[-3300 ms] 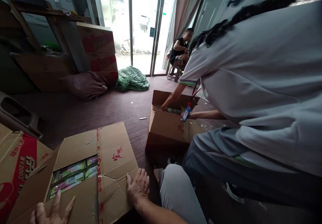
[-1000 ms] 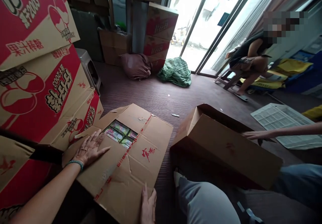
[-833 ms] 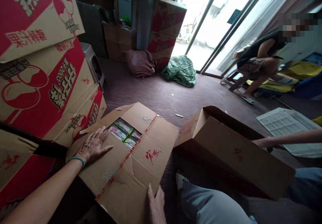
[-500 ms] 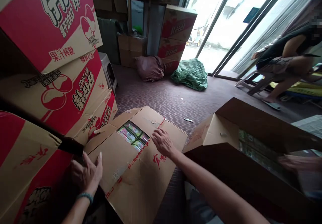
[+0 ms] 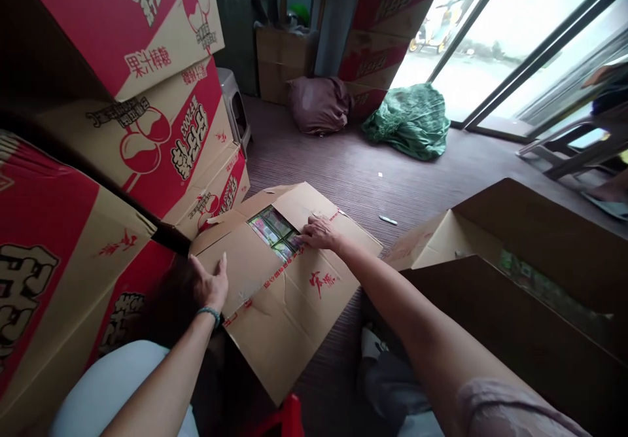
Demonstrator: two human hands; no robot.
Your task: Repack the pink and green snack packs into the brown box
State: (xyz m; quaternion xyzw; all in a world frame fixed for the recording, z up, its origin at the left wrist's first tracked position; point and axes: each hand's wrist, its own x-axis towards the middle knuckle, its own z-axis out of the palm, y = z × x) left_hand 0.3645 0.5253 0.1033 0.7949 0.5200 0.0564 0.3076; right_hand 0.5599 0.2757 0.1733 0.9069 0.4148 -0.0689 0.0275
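A brown cardboard carton (image 5: 294, 306) with red print stands in front of me, its top flaps folded partly inward. Through a gap between the flaps I see several small green-and-pink packs (image 5: 275, 229). My right hand (image 5: 318, 232) reaches across the carton, fingers curled at the flap edge beside this gap. At the carton's left side is my left hand (image 5: 212, 285), thumb and forefinger spread apart; its other fingers are partly hidden. A beaded bracelet (image 5: 210, 314) circles the left wrist.
Red-and-tan printed cartons (image 5: 161, 129) are stacked on the left. Another open carton (image 5: 510, 227) holding green packs stands at right. A brown sack (image 5: 318, 104) and a green sack (image 5: 409, 123) lie on the floor ahead. Something red (image 5: 289, 417) shows below.
My view has shifted lower and rightward. My right hand has come down to the flap edge at the gap, and my left hand has moved against the carton's side.
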